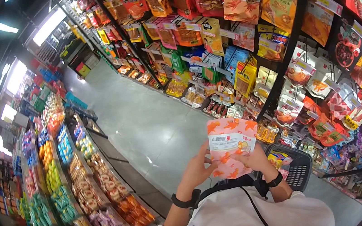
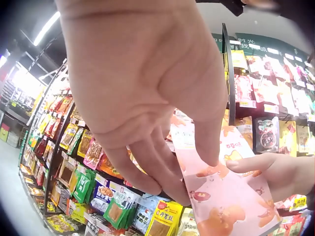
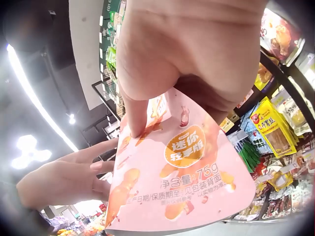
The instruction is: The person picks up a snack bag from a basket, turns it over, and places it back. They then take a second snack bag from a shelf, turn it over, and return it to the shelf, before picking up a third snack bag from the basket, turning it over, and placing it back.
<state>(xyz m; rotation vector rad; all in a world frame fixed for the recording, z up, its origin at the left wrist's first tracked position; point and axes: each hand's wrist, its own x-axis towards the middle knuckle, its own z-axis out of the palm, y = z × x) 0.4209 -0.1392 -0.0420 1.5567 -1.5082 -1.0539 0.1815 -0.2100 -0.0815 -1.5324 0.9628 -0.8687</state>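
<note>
A pink snack bag (image 1: 231,156) with orange pictures and a white label panel is held upright in front of the body. My left hand (image 1: 196,169) grips its left edge; in the left wrist view the left thumb lies on the front and the fingers go behind. At the other side my right hand (image 1: 254,157) pinches the bag, thumb on its printed face, as the right wrist view shows. Most of the right fingers are hidden behind the bag. Its lower front carries "75g" and an orange oval badge.
A dark shopping basket (image 1: 304,171) with colourful packets inside stands beside the right forearm. Shelves of hanging snack bags (image 1: 212,35) rise ahead and to the right. Bins of wrapped snacks (image 1: 56,175) line the left, with a grey floor aisle (image 1: 136,119) between.
</note>
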